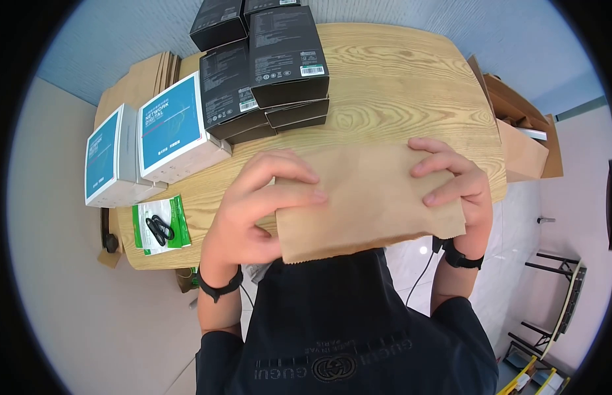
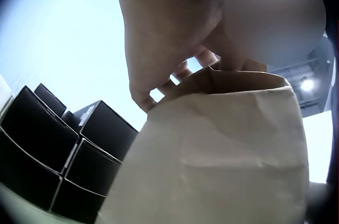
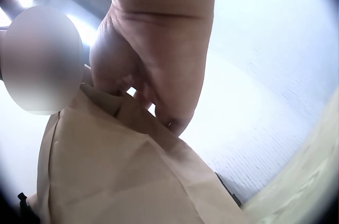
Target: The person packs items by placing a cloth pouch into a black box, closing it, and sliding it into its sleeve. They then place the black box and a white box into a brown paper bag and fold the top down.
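A brown paper bag [image 1: 372,191] is held up in front of the person's chest, its jagged-edged mouth facing the body. At the bag's left side the left hand [image 1: 253,201] grips the rim, fingers over the outer face. The right hand [image 1: 460,187] holds the opposite side the same way, fingers spread along the paper. In the left wrist view the mouth of the bag [image 2: 238,155] gapes partway, with the left hand [image 2: 175,33] at its edge. From the right wrist, the right hand [image 3: 159,60] pinches the rim of the creased bag [image 3: 116,166]. The bag's inside is mostly hidden.
Black boxes [image 1: 289,52] are stacked at the back of the wooden table [image 1: 398,79]. White-and-blue boxes [image 1: 171,125] stand left of them. A coiled black cable [image 1: 160,230] lies on a green-and-white packet [image 1: 181,224]. Open cardboard boxes [image 1: 526,151] sit beyond the table's right edge.
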{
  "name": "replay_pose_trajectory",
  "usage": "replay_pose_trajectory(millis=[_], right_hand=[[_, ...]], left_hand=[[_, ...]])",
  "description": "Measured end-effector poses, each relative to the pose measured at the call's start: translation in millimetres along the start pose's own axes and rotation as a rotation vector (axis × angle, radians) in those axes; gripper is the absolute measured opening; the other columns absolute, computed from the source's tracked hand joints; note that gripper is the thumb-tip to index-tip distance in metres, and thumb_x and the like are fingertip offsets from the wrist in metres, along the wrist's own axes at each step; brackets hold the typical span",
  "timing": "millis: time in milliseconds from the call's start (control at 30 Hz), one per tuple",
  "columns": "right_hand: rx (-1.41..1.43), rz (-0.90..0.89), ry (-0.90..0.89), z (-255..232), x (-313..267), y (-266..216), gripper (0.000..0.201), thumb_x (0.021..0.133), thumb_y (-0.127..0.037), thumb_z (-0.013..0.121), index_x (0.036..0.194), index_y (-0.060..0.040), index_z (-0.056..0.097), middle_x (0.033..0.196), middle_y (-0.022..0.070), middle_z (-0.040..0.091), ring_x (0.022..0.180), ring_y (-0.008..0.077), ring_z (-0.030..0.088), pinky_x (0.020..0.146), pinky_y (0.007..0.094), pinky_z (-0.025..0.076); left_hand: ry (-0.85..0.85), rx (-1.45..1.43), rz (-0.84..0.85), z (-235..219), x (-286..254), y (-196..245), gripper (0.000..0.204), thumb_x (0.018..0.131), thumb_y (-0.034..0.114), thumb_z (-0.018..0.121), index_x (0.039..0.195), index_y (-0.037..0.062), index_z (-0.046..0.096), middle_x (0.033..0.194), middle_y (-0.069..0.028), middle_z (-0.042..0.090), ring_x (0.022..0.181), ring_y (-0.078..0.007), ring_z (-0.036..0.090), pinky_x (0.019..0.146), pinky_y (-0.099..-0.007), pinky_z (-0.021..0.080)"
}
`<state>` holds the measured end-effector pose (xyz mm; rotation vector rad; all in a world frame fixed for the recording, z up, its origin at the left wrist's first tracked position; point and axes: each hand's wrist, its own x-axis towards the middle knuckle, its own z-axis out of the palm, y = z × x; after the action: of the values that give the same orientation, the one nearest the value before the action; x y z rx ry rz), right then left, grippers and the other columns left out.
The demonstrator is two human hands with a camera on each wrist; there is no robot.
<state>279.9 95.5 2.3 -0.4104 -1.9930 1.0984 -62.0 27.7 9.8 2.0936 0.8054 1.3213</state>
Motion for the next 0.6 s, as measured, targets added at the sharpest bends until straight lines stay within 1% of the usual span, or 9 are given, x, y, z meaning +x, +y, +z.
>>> replay_pose_trajectory(millis=[67,100,133,167,267,400,467,567,600], right_hand=[[-0.022,-0.003,-0.007,0.8,0.9,-6.0,0.014,0.084,-0.013,0.072,0.090,-0.0084,0.083,0.116,0.0165,0.073,0.127,0.0468,0.058,0.101,0.0534,0.047],[-0.044,-0.006,-0.014,1.1,1.6,-7.7,0.015,0.085,-0.012,0.070,0.090,-0.0082,0.083,0.115,0.0165,0.074,0.128,0.0475,0.057,0.102,0.0542,0.047],[-0.041,-0.004,-0.014,0.9,2.6,-8.5,0.015,0.085,-0.012,0.070,0.090,-0.0082,0.083,0.115,0.0165,0.074,0.128,0.0475,0.057,0.102,0.0542,0.047],[-0.043,-0.020,-0.021,0.6,3.3,-9.0,0.017,0.083,-0.008,0.067,0.089,-0.0081,0.083,0.113,0.0161,0.075,0.127,0.0478,0.058,0.102,0.0549,0.046],[-0.031,-0.045,-0.006,-6.4,-3.0,-2.5,0.023,0.077,0.000,0.063,0.086,-0.0076,0.082,0.109,0.0155,0.077,0.125,0.0483,0.059,0.104,0.0564,0.045],[-0.005,-0.053,0.002,-10.4,-13.8,4.1,0.029,0.067,0.007,0.058,0.081,-0.0063,0.080,0.107,0.0157,0.078,0.124,0.0485,0.060,0.105,0.0575,0.044],[-0.021,-0.015,0.021,-7.5,-16.9,0.9,0.028,0.068,0.006,0.059,0.080,-0.0065,0.080,0.107,0.0160,0.078,0.124,0.0486,0.060,0.105,0.0576,0.044],[-0.015,0.011,0.012,0.9,-14.4,-8.6,0.022,0.070,0.002,0.063,0.082,-0.0065,0.079,0.110,0.0182,0.076,0.124,0.0502,0.059,0.104,0.0574,0.045],[-0.041,0.070,0.115,8.8,-13.5,-14.8,0.021,0.070,0.000,0.064,0.084,-0.0062,0.078,0.113,0.0192,0.075,0.125,0.0509,0.059,0.104,0.0579,0.045]], left_hand=[[-0.014,0.158,-0.008,-0.7,7.9,12.6,0.023,0.077,0.007,0.075,0.099,0.0086,0.082,0.109,-0.0086,0.070,0.102,-0.0290,0.065,0.087,-0.0427,0.052],[-0.015,0.158,-0.010,-1.0,10.5,12.4,0.023,0.077,0.007,0.075,0.099,0.0086,0.082,0.109,-0.0086,0.070,0.102,-0.0290,0.065,0.087,-0.0427,0.052],[-0.036,0.115,0.054,-1.6,13.8,10.8,0.023,0.077,0.008,0.075,0.099,0.0083,0.082,0.109,-0.0092,0.070,0.101,-0.0295,0.066,0.086,-0.0433,0.053],[-0.058,0.072,0.119,-2.1,15.8,9.1,0.022,0.078,0.009,0.075,0.099,0.0080,0.082,0.108,-0.0098,0.070,0.100,-0.0301,0.067,0.085,-0.0439,0.053],[-0.022,0.070,0.183,-3.7,10.7,-4.2,0.023,0.079,0.011,0.074,0.100,0.0073,0.081,0.108,-0.0114,0.071,0.099,-0.0316,0.069,0.085,-0.0441,0.054],[-0.093,0.038,0.131,-6.9,5.8,-7.9,0.024,0.078,0.006,0.071,0.100,0.0068,0.081,0.108,-0.0120,0.071,0.106,-0.0321,0.068,0.092,-0.0446,0.053],[-0.267,0.132,0.100,-13.6,6.6,-5.1,0.021,0.084,0.005,0.073,0.103,0.0044,0.081,0.112,-0.0145,0.072,0.107,-0.0340,0.068,0.100,-0.0510,0.051],[-0.203,0.195,0.017,-11.5,3.9,4.2,0.028,0.083,0.007,0.075,0.110,0.0053,0.079,0.110,-0.0121,0.071,0.107,-0.0342,0.067,0.098,-0.0473,0.051],[-0.196,0.222,0.005,-9.2,2.7,5.1,0.028,0.083,0.007,0.075,0.110,0.0053,0.079,0.110,-0.0121,0.071,0.107,-0.0342,0.067,0.098,-0.0473,0.051]])
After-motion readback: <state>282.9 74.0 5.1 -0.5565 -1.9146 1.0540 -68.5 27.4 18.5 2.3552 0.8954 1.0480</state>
